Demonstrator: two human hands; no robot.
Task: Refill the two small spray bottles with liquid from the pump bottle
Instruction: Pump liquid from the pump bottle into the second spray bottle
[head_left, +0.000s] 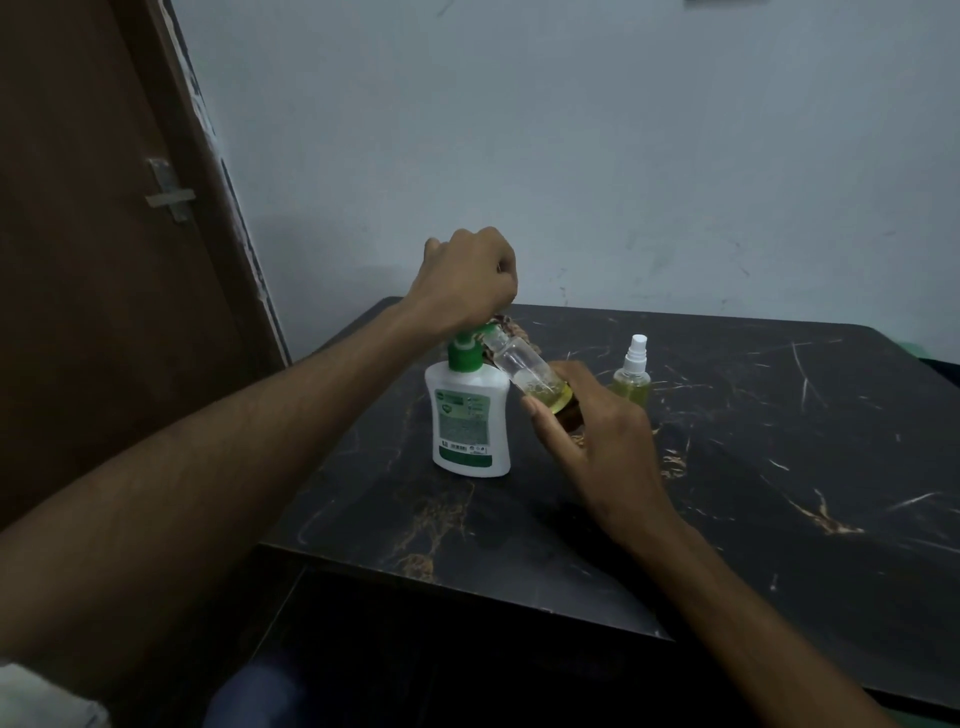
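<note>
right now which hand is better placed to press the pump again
Left. The left hand already sits on the pump bottle head, while the right hand holds the tilted open spray bottle at its nozzle.

The pump bottle (470, 415) is white with a green pump and a green label. The clear open bottle (527, 371) holds yellow-green liquid; so does the capped bottle (632, 375), white-topped. The desk (779, 467) is black marble with golden-brown veining. Brown door (104, 260), pale blue-grey wall (571, 130).

Pump bottle (470, 415), spray bottle (632, 376) on table (779, 493)

Dim, cool light; soft focus; edges warped.
</note>
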